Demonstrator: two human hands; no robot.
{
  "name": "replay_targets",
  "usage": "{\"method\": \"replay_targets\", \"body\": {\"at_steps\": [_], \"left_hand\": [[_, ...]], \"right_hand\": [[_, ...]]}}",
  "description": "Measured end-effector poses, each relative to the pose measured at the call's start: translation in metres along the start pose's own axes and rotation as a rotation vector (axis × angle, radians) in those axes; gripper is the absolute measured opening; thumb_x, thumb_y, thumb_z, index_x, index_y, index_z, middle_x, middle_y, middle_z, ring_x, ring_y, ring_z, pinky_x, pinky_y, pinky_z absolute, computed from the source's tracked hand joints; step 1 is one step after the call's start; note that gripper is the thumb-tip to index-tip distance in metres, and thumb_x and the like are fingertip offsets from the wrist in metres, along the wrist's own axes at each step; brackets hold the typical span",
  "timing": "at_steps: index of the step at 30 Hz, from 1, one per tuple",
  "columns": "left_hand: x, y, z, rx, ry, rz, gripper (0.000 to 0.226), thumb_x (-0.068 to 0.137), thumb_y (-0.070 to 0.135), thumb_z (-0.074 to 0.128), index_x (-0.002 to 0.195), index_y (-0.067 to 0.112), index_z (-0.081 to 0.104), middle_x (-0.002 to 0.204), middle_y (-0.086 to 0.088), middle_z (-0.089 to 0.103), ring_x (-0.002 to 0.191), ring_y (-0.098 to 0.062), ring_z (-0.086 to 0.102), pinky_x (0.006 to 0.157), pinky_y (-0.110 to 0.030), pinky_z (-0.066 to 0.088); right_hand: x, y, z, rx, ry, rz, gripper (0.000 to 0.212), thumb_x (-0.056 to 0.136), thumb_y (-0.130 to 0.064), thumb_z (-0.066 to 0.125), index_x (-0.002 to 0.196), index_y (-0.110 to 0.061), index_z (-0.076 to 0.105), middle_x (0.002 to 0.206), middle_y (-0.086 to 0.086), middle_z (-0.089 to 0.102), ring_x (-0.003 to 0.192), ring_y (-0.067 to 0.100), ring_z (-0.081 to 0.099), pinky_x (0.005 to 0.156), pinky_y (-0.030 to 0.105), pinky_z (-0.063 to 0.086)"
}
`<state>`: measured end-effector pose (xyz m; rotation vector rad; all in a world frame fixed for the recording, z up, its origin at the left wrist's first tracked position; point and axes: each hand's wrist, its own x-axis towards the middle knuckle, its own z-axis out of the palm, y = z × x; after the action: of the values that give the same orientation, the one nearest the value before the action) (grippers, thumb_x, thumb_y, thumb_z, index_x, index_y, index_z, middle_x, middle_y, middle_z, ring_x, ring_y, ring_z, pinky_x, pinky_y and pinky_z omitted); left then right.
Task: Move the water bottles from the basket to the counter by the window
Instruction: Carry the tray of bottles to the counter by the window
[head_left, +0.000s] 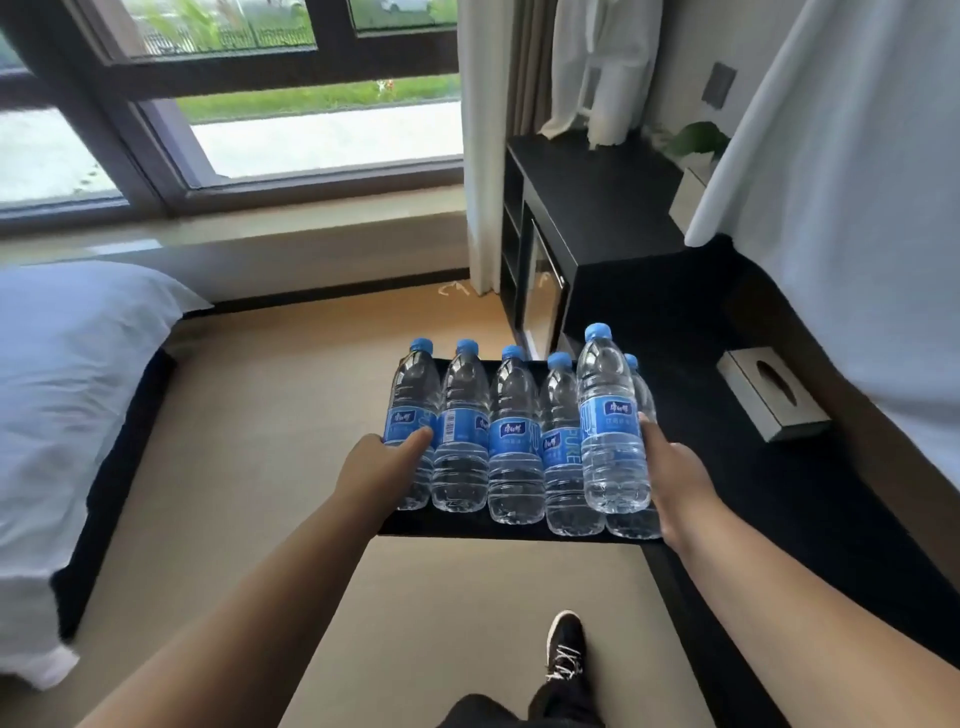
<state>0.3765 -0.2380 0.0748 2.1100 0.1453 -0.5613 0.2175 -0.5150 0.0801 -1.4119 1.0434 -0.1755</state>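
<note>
Your left thumb (418, 436) lies across the blue label of the leftmost clear plastic water bottle (415, 387) with its blue cap. The other fingers are hidden behind it, so your left hand (382, 467) grips that bottle where it stands. Your right thumb (648, 431) presses the side of a second clear blue-capped bottle (610, 415). The remaining fingers are out of sight behind it, and your right hand (675, 473) holds it lifted above the row. Between your hands four more bottles (511, 447) of the same kind stand upright side by side on a flat black tray-like surface (467, 526), the last partly hidden behind the lifted one. Ahead to the right sits a black counter (597, 187) beside the window (322, 135). A white bed (67, 364) is at your left, and a silver tissue box (774, 395) at your right.
</note>
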Motion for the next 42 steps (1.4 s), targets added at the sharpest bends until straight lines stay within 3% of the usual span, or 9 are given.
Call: {"method": "replay_targets", "body": {"at_steps": [7, 14, 18, 31, 33, 36, 42], "left_hand": [[0.038, 0.023, 0.018, -0.074, 0.13, -0.044, 0.045, 0.085, 0.054, 0.069, 0.104, 0.013, 0.066, 0.091, -0.007, 0.077, 0.081, -0.025, 0.076, 0.081, -0.049, 0.064], [0.077, 0.058, 0.049, -0.145, 0.195, -0.07, 0.041, 0.087, 0.051, 0.07, 0.102, 0.014, 0.067, 0.088, -0.007, 0.077, 0.078, -0.025, 0.077, 0.076, -0.047, 0.065], [0.095, 0.068, 0.06, -0.174, 0.209, -0.089, 0.042, 0.086, 0.052, 0.07, 0.102, 0.013, 0.066, 0.089, -0.008, 0.078, 0.078, -0.025, 0.077, 0.076, -0.049, 0.065], [0.177, 0.094, 0.058, -0.245, 0.214, -0.132, 0.04, 0.088, 0.048, 0.074, 0.104, 0.012, 0.067, 0.089, -0.009, 0.079, 0.076, -0.025, 0.078, 0.075, -0.05, 0.066], [0.2, 0.1, 0.053, -0.231, 0.214, -0.123, 0.042, 0.087, 0.05, 0.074, 0.103, 0.013, 0.067, 0.09, -0.008, 0.079, 0.079, -0.026, 0.078, 0.077, -0.05, 0.065], [0.237, 0.109, 0.045, -0.222, 0.201, -0.115, 0.043, 0.087, 0.052, 0.074, 0.103, 0.013, 0.067, 0.09, -0.007, 0.078, 0.079, -0.025, 0.078, 0.077, -0.048, 0.065], [0.317, 0.132, 0.018, -0.222, 0.152, -0.096, 0.043, 0.087, 0.05, 0.074, 0.105, 0.012, 0.067, 0.092, -0.007, 0.078, 0.08, -0.025, 0.077, 0.077, -0.048, 0.065]], "right_hand": [[0.077, -0.04, 0.015, -0.095, -0.114, -0.013, 0.067, 0.097, -0.064, 0.057, 0.092, -0.002, 0.082, 0.09, 0.017, 0.081, 0.093, 0.041, 0.077, 0.095, 0.062, 0.059], [0.15, -0.086, 0.013, -0.138, -0.179, -0.045, 0.065, 0.099, -0.061, 0.058, 0.098, 0.001, 0.078, 0.093, 0.017, 0.081, 0.09, 0.038, 0.078, 0.09, 0.057, 0.063], [0.18, -0.097, 0.016, -0.127, -0.215, -0.024, 0.065, 0.098, -0.062, 0.06, 0.108, 0.001, 0.075, 0.1, 0.017, 0.081, 0.093, 0.036, 0.078, 0.09, 0.056, 0.063], [0.259, -0.129, 0.062, -0.145, -0.24, 0.029, 0.07, 0.093, -0.067, 0.063, 0.11, 0.0, 0.074, 0.101, 0.017, 0.08, 0.093, 0.037, 0.079, 0.092, 0.059, 0.062], [0.273, -0.135, 0.074, -0.136, -0.234, 0.024, 0.068, 0.095, -0.064, 0.063, 0.106, 0.002, 0.076, 0.098, 0.018, 0.081, 0.09, 0.036, 0.08, 0.089, 0.054, 0.064], [0.294, -0.147, 0.096, -0.128, -0.215, 0.015, 0.067, 0.098, -0.06, 0.062, 0.099, 0.004, 0.078, 0.093, 0.019, 0.081, 0.082, 0.035, 0.08, 0.072, 0.041, 0.064], [0.333, -0.177, 0.152, -0.1, -0.167, 0.032, 0.068, 0.098, -0.059, 0.062, 0.1, 0.008, 0.077, 0.095, 0.022, 0.08, 0.09, 0.042, 0.079, 0.087, 0.057, 0.063]]}}
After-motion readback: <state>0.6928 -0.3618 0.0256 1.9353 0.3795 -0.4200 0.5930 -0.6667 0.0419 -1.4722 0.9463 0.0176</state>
